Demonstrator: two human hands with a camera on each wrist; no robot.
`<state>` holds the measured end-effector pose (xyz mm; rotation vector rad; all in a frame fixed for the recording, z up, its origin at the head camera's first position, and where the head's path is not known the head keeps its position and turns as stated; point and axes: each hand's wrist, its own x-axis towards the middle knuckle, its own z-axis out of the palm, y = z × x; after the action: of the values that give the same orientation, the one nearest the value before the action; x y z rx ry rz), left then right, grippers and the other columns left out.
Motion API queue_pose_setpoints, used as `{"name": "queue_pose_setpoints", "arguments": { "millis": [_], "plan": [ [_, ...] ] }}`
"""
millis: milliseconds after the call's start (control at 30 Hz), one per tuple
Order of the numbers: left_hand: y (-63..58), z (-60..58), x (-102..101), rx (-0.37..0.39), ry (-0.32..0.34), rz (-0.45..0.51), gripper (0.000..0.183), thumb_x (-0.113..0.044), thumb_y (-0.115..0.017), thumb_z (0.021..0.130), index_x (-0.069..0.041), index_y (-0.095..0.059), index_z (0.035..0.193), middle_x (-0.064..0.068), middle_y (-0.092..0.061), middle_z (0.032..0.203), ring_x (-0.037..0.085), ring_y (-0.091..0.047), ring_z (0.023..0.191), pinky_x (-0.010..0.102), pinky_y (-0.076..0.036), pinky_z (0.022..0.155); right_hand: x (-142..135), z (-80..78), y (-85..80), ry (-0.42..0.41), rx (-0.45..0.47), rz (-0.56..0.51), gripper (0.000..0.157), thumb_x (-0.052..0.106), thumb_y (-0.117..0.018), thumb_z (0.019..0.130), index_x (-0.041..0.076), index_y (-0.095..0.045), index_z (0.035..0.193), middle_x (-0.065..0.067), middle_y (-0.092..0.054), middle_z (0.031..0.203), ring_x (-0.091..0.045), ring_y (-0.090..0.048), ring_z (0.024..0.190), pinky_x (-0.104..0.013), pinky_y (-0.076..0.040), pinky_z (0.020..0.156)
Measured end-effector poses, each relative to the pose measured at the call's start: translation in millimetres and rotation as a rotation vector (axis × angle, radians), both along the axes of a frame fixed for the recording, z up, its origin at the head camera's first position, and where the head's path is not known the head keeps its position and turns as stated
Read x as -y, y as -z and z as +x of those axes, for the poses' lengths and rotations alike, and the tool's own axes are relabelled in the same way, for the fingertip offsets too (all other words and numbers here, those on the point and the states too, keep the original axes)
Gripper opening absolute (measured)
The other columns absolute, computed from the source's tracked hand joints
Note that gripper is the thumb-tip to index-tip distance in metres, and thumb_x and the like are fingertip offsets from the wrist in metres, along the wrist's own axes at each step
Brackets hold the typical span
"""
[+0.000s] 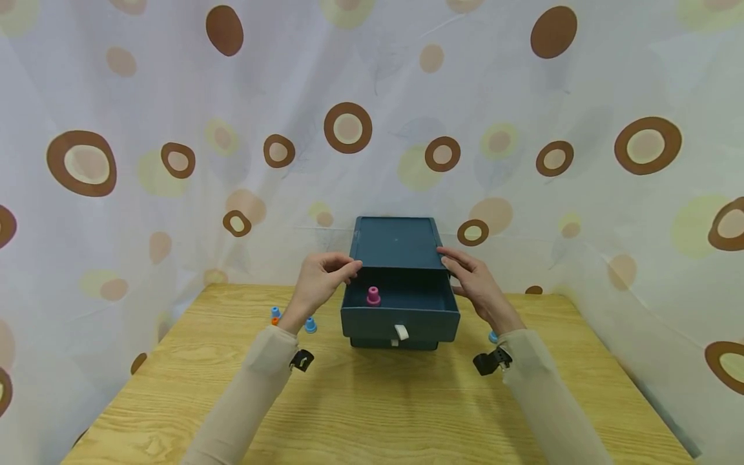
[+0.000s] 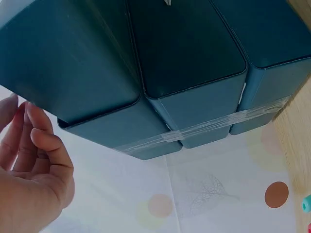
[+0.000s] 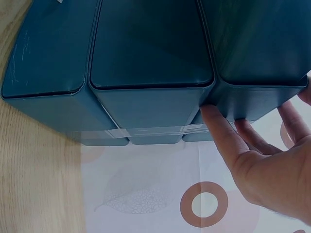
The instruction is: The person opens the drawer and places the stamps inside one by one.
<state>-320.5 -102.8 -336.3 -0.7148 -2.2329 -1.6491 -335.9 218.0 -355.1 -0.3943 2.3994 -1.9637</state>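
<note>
A dark blue drawer cabinet (image 1: 395,242) stands on the table with its top drawer (image 1: 401,323) pulled out. Inside that drawer, toward the left, sits a small pink stepped peg (image 1: 373,297). My left hand (image 1: 320,284) is at the cabinet's upper left front corner, its fingers loosely bent and fingertips right at the edge. On the opposite side, my right hand (image 1: 479,284) rests against the cabinet with fingers extended, touching the upper right edge and side wall (image 3: 252,102). A white pull tab (image 1: 402,332) hangs from the drawer front.
Left of the cabinet are blue pegs (image 1: 310,325) and an orange peg (image 1: 275,321). Another blue peg (image 1: 493,337) is partly hidden by the right wrist. Clear tape (image 2: 180,136) runs around the cabinet's drawers. A patterned curtain (image 1: 395,77) hangs behind the wooden table (image 1: 372,413).
</note>
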Motion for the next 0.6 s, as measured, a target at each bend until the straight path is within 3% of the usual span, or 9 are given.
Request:
{"name": "queue_pose_setpoints", "arguments": {
  "millis": [233, 433, 600],
  "plan": [
    [4.0, -3.0, 8.2, 0.020, -0.010, 0.037, 0.024, -0.019, -0.067, 0.094, 0.004, -0.074, 0.092, 0.023, -0.069, 0.082, 0.045, -0.060, 0.073, 0.034, -0.052, 0.067, -0.5, 0.2, -2.0, -0.006, -0.002, -0.001, 0.055, 0.040, -0.047, 0.103, 0.016, -0.038, 0.152, -0.010, -0.023, 0.162, -0.036, -0.018, 0.150, -0.063, -0.029, 0.112],
    [13.2, -0.7, 17.3, 0.010, -0.029, 0.084, 0.025, -0.023, -0.069, 0.093, 0.000, -0.073, 0.086, 0.022, -0.062, 0.071, 0.027, -0.054, 0.057, 0.033, -0.049, 0.058, -0.1, 1.3, -3.4, -0.006, 0.006, -0.005, 0.055, 0.039, -0.047, 0.104, 0.015, -0.037, 0.152, -0.010, -0.021, 0.163, -0.037, -0.018, 0.150, -0.063, -0.029, 0.112],
    [26.9, -3.4, 28.1, 0.061, -0.048, 0.149, 0.023, -0.025, -0.071, 0.092, -0.004, -0.073, 0.083, 0.014, -0.059, 0.065, 0.016, -0.048, 0.051, 0.029, -0.045, 0.053, 0.6, -0.4, -3.0, -0.002, 0.014, 0.008, 0.055, 0.040, -0.047, 0.103, 0.017, -0.037, 0.152, -0.009, -0.021, 0.163, -0.035, -0.017, 0.150, -0.063, -0.028, 0.113]
  ]
}}
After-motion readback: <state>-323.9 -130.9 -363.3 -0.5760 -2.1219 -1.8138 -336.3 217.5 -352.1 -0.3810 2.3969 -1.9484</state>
